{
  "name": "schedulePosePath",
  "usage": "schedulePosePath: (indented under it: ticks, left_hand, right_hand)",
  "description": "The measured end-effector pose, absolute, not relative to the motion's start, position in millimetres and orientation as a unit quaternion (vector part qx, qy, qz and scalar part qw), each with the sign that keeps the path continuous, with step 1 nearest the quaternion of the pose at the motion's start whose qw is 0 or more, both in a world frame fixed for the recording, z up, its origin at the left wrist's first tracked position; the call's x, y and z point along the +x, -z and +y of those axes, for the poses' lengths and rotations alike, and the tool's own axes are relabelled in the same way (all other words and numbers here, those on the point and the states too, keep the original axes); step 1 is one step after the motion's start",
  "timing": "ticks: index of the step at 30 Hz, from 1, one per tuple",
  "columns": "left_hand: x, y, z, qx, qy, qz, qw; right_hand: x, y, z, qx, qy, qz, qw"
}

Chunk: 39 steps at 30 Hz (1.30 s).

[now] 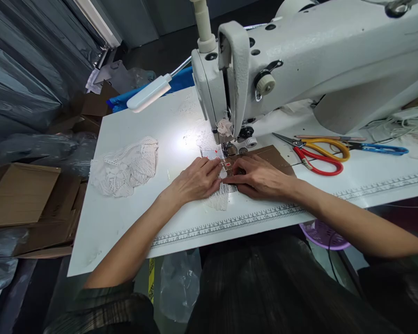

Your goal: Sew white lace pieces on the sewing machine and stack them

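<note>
White openwork lace strip [218, 200] near the flat white bench's [111, 222] front edge. Left hand [200, 178], right hand [256, 177] both on it; pinching or just pressing, can't tell. Should be light, floppy, snag-prone: hold by edges.

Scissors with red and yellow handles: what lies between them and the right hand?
In the head view, a flat brown piece extends from under the right hand toward the scissors, then a strip of white tabletop.
</note>
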<state>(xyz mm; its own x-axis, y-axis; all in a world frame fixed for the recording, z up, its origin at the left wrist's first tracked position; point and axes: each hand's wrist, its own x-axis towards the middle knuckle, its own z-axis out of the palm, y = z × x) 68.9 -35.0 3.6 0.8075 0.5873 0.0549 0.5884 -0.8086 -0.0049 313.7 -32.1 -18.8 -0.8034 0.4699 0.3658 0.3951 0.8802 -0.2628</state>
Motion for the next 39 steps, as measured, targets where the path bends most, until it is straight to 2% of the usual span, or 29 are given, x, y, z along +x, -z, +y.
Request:
schedulePosePath:
  ticks: [11,25,33,39]
  left_hand:
    - [85,-8,-25,-0.927,0.009,-0.374,0.035]
    - [82,9,-27,-0.908,0.138,-0.396,-0.008]
    - [79,10,-28,-0.897,0.154,-0.412,-0.035]
    - [82,14,-30,-0.897,0.161,-0.412,-0.007]
  right_hand:
    - [317,21,-24,-0.274,-0.063,-0.940,0.192]
    - [318,24,-24,-0.295,-0.115,-0.923,0.219]
    - [317,22,-25,-0.294,-0.138,-0.921,0.216]
    - [317,22,-26,-0.298,-0.144,-0.915,0.229]
